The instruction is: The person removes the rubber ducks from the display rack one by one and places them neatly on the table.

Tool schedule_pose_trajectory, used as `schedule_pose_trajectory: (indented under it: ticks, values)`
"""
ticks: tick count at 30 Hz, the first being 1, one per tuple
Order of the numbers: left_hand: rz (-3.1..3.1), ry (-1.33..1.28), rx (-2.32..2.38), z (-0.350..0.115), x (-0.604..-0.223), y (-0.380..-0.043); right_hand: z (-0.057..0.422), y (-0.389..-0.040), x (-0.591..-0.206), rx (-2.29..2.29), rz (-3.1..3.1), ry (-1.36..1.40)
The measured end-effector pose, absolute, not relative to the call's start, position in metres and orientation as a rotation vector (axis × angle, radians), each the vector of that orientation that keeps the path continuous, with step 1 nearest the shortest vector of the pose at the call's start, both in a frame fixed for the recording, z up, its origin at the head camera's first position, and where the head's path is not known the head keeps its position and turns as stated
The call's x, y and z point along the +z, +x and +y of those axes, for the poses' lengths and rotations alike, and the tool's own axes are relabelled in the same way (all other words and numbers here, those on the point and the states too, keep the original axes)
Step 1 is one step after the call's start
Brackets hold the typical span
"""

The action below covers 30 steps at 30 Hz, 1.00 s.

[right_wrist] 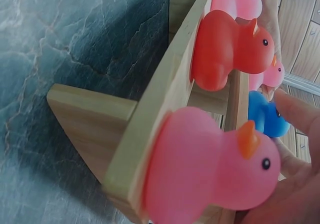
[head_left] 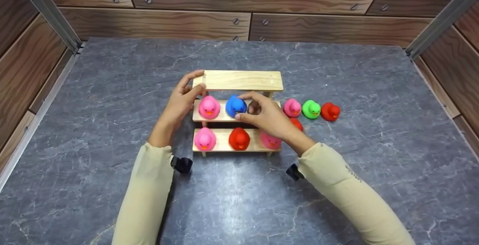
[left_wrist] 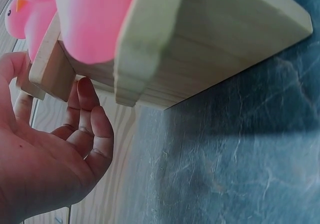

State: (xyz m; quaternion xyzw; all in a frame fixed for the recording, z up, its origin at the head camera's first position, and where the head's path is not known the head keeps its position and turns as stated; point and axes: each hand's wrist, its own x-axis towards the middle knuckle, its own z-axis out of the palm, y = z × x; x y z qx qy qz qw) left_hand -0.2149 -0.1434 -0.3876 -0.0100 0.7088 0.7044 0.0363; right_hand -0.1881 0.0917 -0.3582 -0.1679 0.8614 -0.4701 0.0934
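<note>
A three-tier wooden stand (head_left: 243,80) holds rubber ducks on its two lower steps. My left hand (head_left: 181,101) grips the left end of the top step, thumb at its front edge; in the left wrist view the other fingers of that hand (left_wrist: 75,144) curl beside the stand. With thumb and index finger my right hand (head_left: 271,116) pinches a blue rubber duck (head_left: 235,106) at the middle step, right of a pink duck (head_left: 209,107). Along the bottom step sit a pink duck (head_left: 205,139), a red duck (head_left: 239,139) and another pink duck (head_left: 271,140), partly hidden by my right hand.
Right of the stand, a pink duck (head_left: 292,107), a green duck (head_left: 311,109) and a red duck (head_left: 330,111) stand in a row on the grey marbled table (head_left: 239,200). Another red duck (head_left: 296,123) is partly covered by my right wrist. Wood-patterned walls (head_left: 187,24) enclose the table.
</note>
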Motion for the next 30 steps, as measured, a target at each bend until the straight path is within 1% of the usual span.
schedule_pose_trajectory:
  ticks: [7,17,24,30]
  values:
    - [2.189,-0.025,2.146,-0.143,-0.389,-0.215,0.098,-0.186,-0.356,-1.420,2.527,-0.492]
    - [2.201,-0.033,2.135,-0.145,-0.387,-0.213,0.124,-0.182,-0.353,-1.429,2.531,-0.463]
    - [2.209,-0.015,2.127,-0.145,-0.388,-0.213,0.142,-0.180,-0.353,-1.408,2.563,-0.512]
    - [2.222,-0.025,2.109,-0.144,-0.388,-0.213,0.158,-0.177,-0.350,-1.389,2.594,-0.498]
